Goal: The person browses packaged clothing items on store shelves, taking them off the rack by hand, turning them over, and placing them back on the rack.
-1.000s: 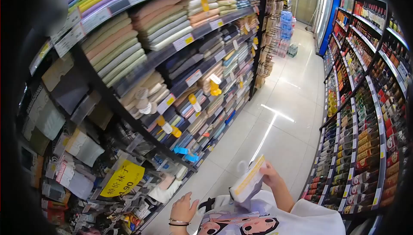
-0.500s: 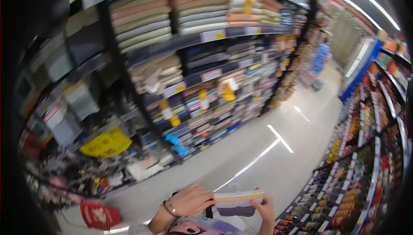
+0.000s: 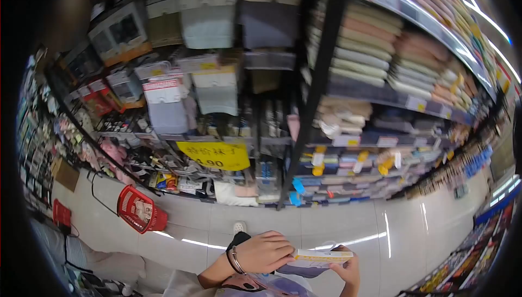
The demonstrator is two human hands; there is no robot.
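Observation:
A packaged dark grey textile item [image 3: 307, 269] with a white and yellow card header [image 3: 323, 254] and a clear hook is held low in front of the body. My right hand [image 3: 346, 269] pinches the header's right end. My left hand [image 3: 267, 252], with bracelets at the wrist, has its fingers together on the package's left end. Ahead hang packs of socks [image 3: 208, 17] on hooks, above a yellow price sign [image 3: 213, 155].
Folded towels [image 3: 361, 49] fill shelves to the right. A red basket [image 3: 142, 210] stands on the tiled floor [image 3: 348, 222] at left. Another person's legs [image 3: 117, 264] are at lower left, near a second red basket [image 3: 61, 214]. Bottle shelves [image 3: 462, 259] are at lower right.
The view has swung left from the aisle to the hanging socks. My left hand, apart from the package and open a second ago, has come onto its left end. Another person's legs have come into view.

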